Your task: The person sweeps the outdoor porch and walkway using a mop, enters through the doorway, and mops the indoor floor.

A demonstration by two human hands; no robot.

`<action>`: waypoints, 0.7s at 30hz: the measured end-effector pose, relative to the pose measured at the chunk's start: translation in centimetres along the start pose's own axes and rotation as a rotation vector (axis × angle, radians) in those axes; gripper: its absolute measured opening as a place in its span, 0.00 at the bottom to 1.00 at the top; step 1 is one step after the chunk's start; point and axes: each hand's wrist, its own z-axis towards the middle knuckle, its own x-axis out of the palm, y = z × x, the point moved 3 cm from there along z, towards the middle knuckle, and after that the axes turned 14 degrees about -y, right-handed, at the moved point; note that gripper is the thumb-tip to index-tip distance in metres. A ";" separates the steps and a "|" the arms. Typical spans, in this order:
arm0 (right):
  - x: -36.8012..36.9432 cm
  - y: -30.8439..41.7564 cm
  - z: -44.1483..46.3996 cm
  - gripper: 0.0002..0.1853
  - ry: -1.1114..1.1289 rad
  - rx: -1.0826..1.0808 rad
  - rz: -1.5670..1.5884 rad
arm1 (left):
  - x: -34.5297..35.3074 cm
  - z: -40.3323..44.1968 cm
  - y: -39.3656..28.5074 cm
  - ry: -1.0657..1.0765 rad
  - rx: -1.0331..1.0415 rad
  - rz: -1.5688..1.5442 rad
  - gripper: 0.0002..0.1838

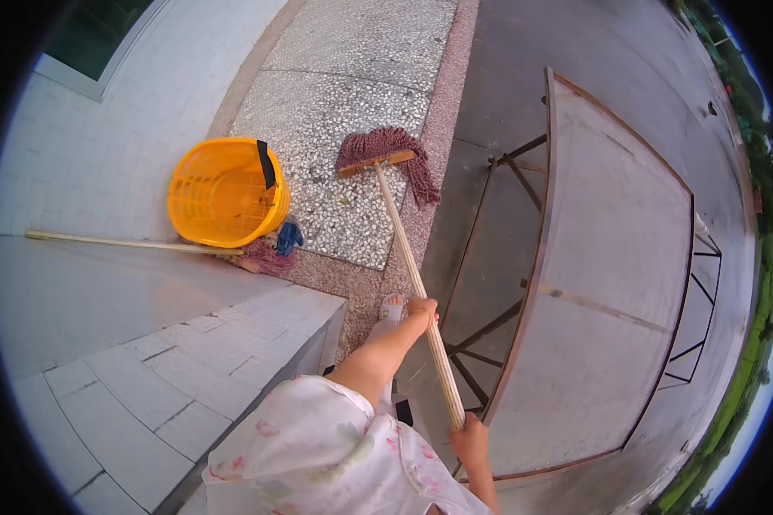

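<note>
A mop with a long pale wooden handle [406, 245] runs from the lower middle up to its dark red string head [382, 148], which lies spread on the speckled terrazzo floor [318, 120]. My left hand [423, 310] is wrapped round the middle of the handle, with the arm stretched forward. Nearer my body, my right hand [470, 438] grips the handle close to its end. A wooden crossbar [376, 163] joins the handle to the mop strings.
An orange basket [228, 193] stands by the tiled wall at left. Beside it lie a second mop [129, 243] and a dark blue cloth [289, 238]. A large table [610, 257] with metal legs stands at right. A white-tiled ledge [197, 369] borders the lower left.
</note>
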 end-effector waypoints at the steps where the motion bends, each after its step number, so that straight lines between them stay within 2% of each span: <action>1: -1.1 2.6 2.1 0.13 -0.013 -0.031 0.025 | 0.6 0.5 -3.2 0.048 -0.003 -0.033 0.05; 3: -3.2 7.1 5.8 0.13 -0.024 -0.075 0.040 | 1.7 1.2 -8.3 0.025 -0.004 -0.081 0.05; 5: -5.1 10.9 9.3 0.12 0.047 -0.020 0.112 | 3.0 2.3 -13.2 0.050 -0.001 -0.124 0.05; 8: -6.0 10.8 14.5 0.12 0.052 -0.116 0.113 | 5.1 2.2 -17.7 0.100 -0.046 -0.212 0.05; 11: -10.0 12.0 18.3 0.12 0.079 -0.202 0.075 | 7.7 1.2 -19.9 0.165 -0.125 -0.311 0.05; 13: -12.9 13.5 20.3 0.16 0.175 -0.049 0.019 | 9.2 0.1 -21.5 0.180 -0.160 -0.351 0.05; 16: -16.2 15.3 24.1 0.16 0.237 -0.026 -0.175 | 11.6 -0.7 -23.3 0.163 -0.207 -0.311 0.06; 17: -16.6 15.3 26.4 0.16 0.216 -0.050 -0.172 | 12.9 -0.3 -25.5 0.151 -0.212 -0.319 0.06; 19: -17.4 15.2 30.0 0.14 0.108 -0.322 -0.192 | 14.0 -0.5 -29.6 0.109 -0.261 -0.303 0.06; 21: -18.7 19.3 33.3 0.14 0.106 -0.268 -0.214 | 15.5 1.3 -33.8 0.091 -0.298 -0.286 0.07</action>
